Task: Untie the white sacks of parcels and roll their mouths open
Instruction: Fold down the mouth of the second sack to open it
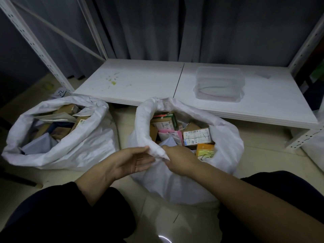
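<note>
Two white sacks stand on the floor, both with open mouths showing parcels. The left sack (91, 142) has its mouth rolled into a thick rim. The right sack (226, 135) has a rolled rim along its left and far side. At its near edge my left hand (129, 162), palm up, pinches the rolled rim (156, 151) with thumb and fingers. My right hand (178, 160) grips the same fold from inside the mouth, its fingers hidden by the cloth. Boxes and pink and orange packets (194, 135) fill the right sack.
A low white shelf board (140, 81) lies behind the sacks, with a clear plastic box (219, 85) on its right half. White rack posts (33, 44) stand at both sides, dark curtains behind. My knees frame the bottom of the view.
</note>
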